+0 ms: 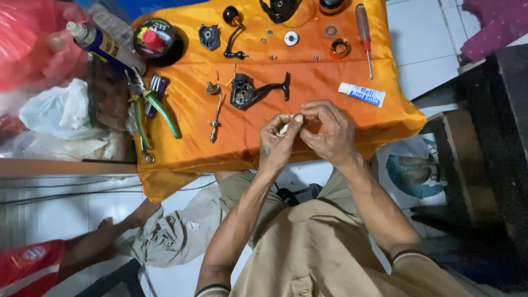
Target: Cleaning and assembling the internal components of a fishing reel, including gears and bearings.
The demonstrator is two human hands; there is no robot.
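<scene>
My left hand (pixel 278 144) and my right hand (pixel 329 132) meet over the near edge of an orange cloth (pixel 352 118). Both pinch one small pale part (pixel 285 130) between their fingertips; its shape is mostly hidden. Just beyond the hands lies a black fishing reel body (pixel 245 92) with its arm pointing right. A thin metal shaft (pixel 215 122) and a small gear (pixel 212 88) lie to its left. A white tube of grease (pixel 361 94) rests to the right of the hands.
A black crank handle (pixel 234 33), washers, a bearing (pixel 291 38), an orange ring (pixel 340 48) and a red-handled screwdriver (pixel 363 33) lie farther back. Green-handled pliers (pixel 148 110), a line spool (pixel 154 39) and a spray can (pixel 99 45) sit at left. Another person's foot (pixel 118 228) is at lower left.
</scene>
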